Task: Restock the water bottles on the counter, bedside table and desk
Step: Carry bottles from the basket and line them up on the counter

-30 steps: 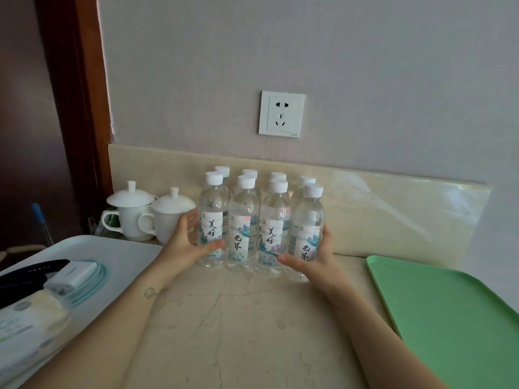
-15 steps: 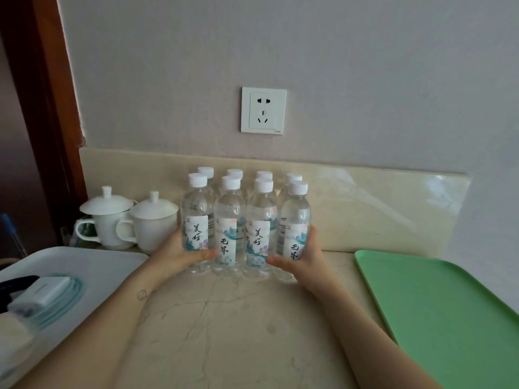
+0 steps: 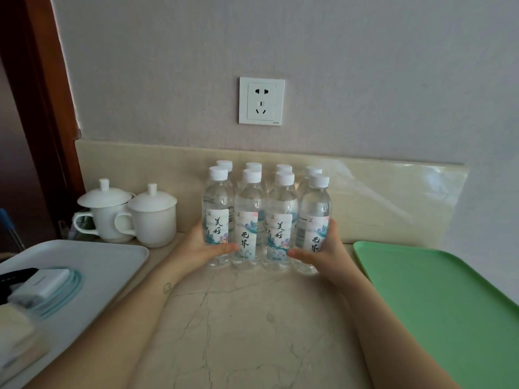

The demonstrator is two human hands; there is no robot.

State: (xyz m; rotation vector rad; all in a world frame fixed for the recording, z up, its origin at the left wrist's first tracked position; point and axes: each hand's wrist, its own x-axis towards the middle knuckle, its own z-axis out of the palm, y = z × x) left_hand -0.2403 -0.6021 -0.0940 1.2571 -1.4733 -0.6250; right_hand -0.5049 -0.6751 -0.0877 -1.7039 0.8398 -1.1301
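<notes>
Bottles (image 3: 250, 217) between left hand (image 3: 200, 248), right hand (image 3: 327, 252); rear half-hidden.

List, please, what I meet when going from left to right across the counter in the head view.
white tray → left hand → water bottles → right hand → green tray
</notes>
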